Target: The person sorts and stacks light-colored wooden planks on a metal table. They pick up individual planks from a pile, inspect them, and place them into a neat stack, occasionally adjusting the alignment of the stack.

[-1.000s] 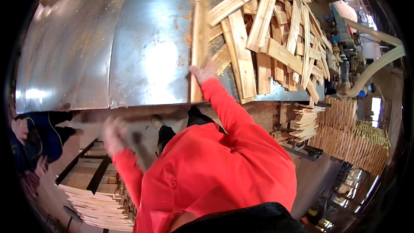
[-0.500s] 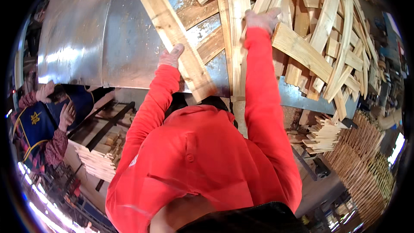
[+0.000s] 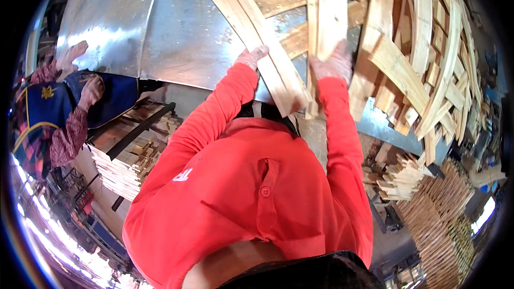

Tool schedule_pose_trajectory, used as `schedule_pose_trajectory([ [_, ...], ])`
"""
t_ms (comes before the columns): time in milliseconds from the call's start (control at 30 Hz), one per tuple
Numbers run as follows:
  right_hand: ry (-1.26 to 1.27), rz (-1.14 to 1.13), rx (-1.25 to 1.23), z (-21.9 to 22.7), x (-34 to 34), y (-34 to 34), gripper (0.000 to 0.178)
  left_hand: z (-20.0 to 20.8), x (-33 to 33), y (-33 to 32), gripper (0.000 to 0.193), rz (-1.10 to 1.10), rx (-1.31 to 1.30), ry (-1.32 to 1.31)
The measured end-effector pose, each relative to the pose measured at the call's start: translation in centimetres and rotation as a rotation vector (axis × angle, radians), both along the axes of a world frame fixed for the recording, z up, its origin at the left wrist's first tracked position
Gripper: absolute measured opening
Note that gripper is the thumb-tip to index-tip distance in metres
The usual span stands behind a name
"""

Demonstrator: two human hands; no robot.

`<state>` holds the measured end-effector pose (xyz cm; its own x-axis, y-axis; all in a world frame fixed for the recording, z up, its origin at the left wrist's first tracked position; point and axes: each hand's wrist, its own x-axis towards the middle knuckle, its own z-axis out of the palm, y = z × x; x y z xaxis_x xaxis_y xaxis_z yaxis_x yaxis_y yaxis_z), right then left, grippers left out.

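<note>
A: Starting nearest, what do the hands have?

B: The left hand (image 3: 251, 56) has its fingers closed on the edge of a long pale wooden slat (image 3: 257, 37) lying slantwise on the shiny sheet-metal tabletop (image 3: 160, 27). The right hand (image 3: 333, 64) presses down on an upright pale wooden board (image 3: 331, 5) just beside it; whether those fingers curl around it, I cannot tell.

A: And beyond?

B: A loose heap of curved and straight wood strips (image 3: 423, 64) crowds the far right of the tabletop. To the left, another person's blue-aproned figure (image 3: 59, 112) stands at the edge.

A: What might go wrong?

B: Dragging either piece could snag the heap and tip strips off the edge, I'd judge; rough edges risk splinters.
</note>
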<state>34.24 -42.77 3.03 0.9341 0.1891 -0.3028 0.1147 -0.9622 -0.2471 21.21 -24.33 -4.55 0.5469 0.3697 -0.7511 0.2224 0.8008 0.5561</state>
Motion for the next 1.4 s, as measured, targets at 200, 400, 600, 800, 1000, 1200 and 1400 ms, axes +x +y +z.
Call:
schedule_pose_trajectory([
  [200, -0.059, 0.475, 0.229, 6.9, -8.8, -1.5, 0.099, -1.2, -7.2, -1.5, 0.052, 0.006, -0.164, -0.365],
  [400, -0.008, 0.418, -0.031, 2.8, -7.0, 7.1, 0.106, -1.4, -6.3, -1.4, 0.051, -0.044, -0.249, -0.311],
  [600, 0.144, -0.029, -0.123, 1.1, -2.2, 2.0, 0.109, -9.3, -6.5, -1.3, 0.052, -0.065, 0.077, 0.025],
  [800, 0.23, 0.392, 0.05, 5.3, -7.5, 0.2, 0.093, -3.2, -7.7, -4.2, 0.049, -0.063, -0.273, -0.118],
  [1000, 0.484, 0.874, 0.259, 1.6, -4.5, 1.8, 0.068, -1.8, -7.9, -5.0, 0.041, -0.017, -0.086, 0.016],
  [1200, -0.226, 1.229, -0.382, -4.3, 8.3, 6.2, 0.062, -1.0, -10.8, -3.4, 0.037, 0.094, -0.119, -0.134],
  [1400, -0.115, 1.276, -0.314, 1.1, 8.9, 8.8, 0.08, 5.5, -13.0, -3.2, 0.049, 0.251, -0.263, -0.305],
])
